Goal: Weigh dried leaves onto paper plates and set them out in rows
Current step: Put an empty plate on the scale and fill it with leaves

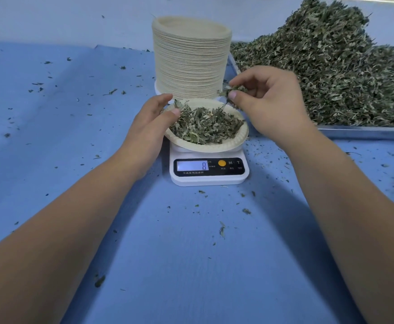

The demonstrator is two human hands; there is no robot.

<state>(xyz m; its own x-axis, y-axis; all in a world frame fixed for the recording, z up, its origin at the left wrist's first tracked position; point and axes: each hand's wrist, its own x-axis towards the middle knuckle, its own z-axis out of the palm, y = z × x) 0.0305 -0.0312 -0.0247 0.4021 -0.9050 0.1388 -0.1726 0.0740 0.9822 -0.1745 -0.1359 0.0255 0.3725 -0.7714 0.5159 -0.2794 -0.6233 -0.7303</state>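
Head view: over blue tablecloth (191, 253), right grip (269, 106) pinches leaves (235, 88), left grip (149, 120) pinches plate (214, 148).

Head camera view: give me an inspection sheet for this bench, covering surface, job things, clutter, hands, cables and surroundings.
Surface: blue table, sprinkled with bits.
Job's things: plate of leaves on scale, display reads 8; stack of plates behind; heap of leaves in tray at right.
Clutter: leaf crumbs scattered around.
Hands: left hand at plate's left rim, grip unclear; right hand holds pinch of leaves above plate.
Cables: nothing seen.
Surroundings: pale background.
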